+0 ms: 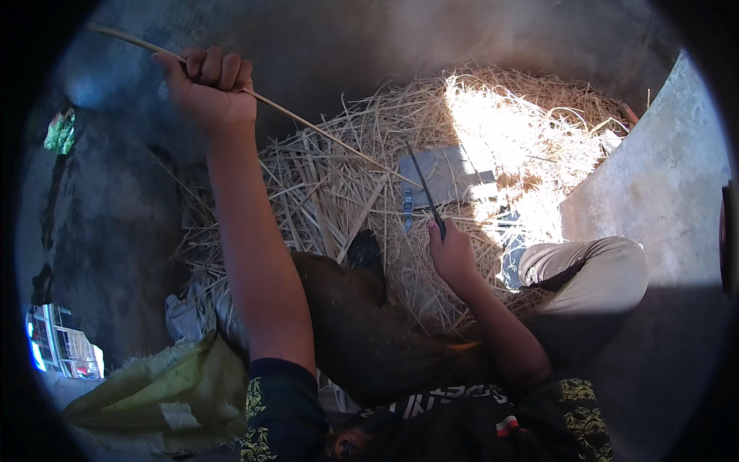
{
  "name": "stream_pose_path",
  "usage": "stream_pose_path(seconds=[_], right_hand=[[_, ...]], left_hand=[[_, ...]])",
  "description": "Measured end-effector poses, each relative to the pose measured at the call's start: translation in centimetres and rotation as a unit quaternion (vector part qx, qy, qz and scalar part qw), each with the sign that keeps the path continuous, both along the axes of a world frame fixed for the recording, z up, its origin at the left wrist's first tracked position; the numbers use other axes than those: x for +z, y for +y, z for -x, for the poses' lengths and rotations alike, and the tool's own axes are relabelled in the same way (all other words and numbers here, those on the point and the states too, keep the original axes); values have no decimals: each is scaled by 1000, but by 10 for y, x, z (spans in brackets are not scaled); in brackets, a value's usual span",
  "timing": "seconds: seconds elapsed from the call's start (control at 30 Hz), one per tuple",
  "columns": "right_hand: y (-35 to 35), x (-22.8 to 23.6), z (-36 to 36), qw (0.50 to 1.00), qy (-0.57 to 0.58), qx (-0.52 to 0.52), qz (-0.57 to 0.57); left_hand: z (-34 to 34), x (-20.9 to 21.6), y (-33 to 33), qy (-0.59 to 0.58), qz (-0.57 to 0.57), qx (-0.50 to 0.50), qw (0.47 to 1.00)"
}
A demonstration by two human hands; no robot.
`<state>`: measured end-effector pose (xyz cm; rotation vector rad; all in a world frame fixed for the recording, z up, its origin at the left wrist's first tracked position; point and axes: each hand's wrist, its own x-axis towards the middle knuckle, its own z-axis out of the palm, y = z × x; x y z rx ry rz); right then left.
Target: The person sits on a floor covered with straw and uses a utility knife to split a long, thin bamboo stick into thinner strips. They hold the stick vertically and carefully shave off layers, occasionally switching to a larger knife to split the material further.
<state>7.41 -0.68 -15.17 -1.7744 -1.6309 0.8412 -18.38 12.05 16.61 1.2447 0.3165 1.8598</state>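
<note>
My left hand, raised at the upper left, is closed around a long thin bamboo strip. The strip slants down to the right, and its lower end comes close to a knife; whether the two touch I cannot tell. Low in the middle, my right hand grips that knife by its handle, the narrow dark blade pointing up and slightly left. Behind the blade lies a flat grey block, partly in sunlight. A wristwatch lies beside the block's left edge.
Pale bamboo shavings are heaped across the floor and against the dark wall. A pale concrete wall curves along the right. At the lower left lies a yellow-green sack. My bent leg in light trousers is at the right.
</note>
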Motion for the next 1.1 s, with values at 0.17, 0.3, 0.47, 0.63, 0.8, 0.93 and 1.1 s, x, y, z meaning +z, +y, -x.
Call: stream_pose_path(seconds=[0.17, 0.3, 0.47, 0.63, 0.8, 0.93, 1.1], right_hand=[[-6, 69, 7, 951, 260, -39, -161], [-12, 9, 24, 984, 156, 25, -79], [-7, 54, 15, 989, 141, 30, -12], [-18, 65, 23, 954, 229, -34, -192], [-6, 21, 12, 1000, 14, 27, 4], [-10, 89, 15, 975, 177, 3, -131], [-13, 27, 35, 972, 193, -20, -133]], left_hand=[[4, 0, 1, -6, -4, -139, 990], [11, -3, 4, -3, -40, -172, 984], [19, -10, 2, -23, -15, -130, 991], [12, -5, -6, -29, 0, -108, 994], [21, -9, -3, 3, -35, -159, 987], [14, -6, -6, -19, -7, -121, 992], [23, -6, -5, -16, -6, -106, 994]])
